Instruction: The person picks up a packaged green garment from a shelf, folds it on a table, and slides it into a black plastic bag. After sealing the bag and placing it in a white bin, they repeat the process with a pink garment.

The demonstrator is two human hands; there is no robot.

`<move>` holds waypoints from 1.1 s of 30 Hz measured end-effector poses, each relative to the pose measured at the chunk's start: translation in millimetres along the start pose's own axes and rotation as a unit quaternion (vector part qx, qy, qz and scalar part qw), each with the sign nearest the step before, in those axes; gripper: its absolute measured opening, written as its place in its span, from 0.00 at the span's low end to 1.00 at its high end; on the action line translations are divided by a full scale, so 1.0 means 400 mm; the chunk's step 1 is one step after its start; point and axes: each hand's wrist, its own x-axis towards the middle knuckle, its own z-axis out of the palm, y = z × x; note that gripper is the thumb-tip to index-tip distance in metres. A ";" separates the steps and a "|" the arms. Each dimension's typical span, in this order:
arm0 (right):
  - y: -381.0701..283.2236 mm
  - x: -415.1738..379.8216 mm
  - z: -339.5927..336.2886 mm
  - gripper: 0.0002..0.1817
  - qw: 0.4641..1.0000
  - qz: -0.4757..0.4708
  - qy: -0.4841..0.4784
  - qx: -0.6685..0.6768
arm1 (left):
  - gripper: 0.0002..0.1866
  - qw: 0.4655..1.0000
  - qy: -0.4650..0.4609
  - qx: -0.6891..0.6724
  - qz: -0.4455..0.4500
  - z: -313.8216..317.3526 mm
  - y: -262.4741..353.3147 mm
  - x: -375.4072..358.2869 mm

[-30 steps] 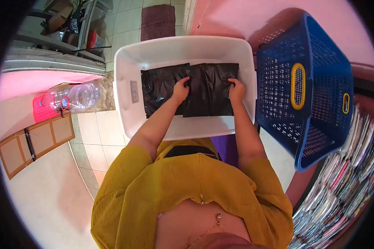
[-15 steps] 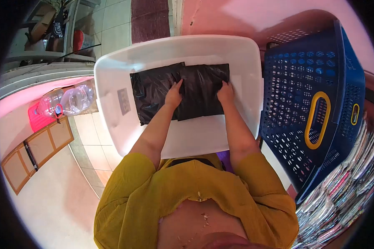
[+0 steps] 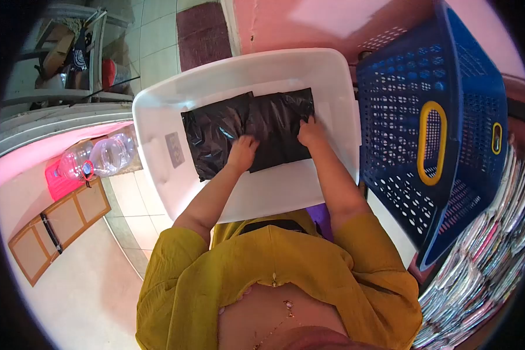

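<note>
Two flat black plastic packages lie side by side, slightly overlapping, in a large white plastic bin. The left package (image 3: pixel 207 140) carries a bright glint, and the right package (image 3: pixel 277 131) is creased near its upper right corner. My left hand (image 3: pixel 243 154) rests where the two packages meet, its fingers slightly apart and a little blurred, laid on the plastic. At the right package's right side, my right hand (image 3: pixel 312 133) has its fingers bunched on the black plastic. Part of those fingertips is hard to make out.
The white bin (image 3: pixel 274 201) stands right in front of me. A blue perforated laundry basket (image 3: pixel 402 140) with yellow handles leans at its right, above a stack of plastic-wrapped packets (image 3: pixel 484 256). Clear plastic bottles (image 3: pixel 108 157) sit at the left, near a wooden-framed panel (image 3: pixel 64 224).
Both hands have slid a little toward me over the packages. My left fingers have come down from the seam's middle, and my right hand has shifted inward from the package's edge.
</note>
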 end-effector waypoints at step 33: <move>0.741 -1.181 -0.024 0.13 0.739 0.107 0.471 0.470 | 0.16 0.953 0.009 0.198 0.230 0.016 -0.246 -0.078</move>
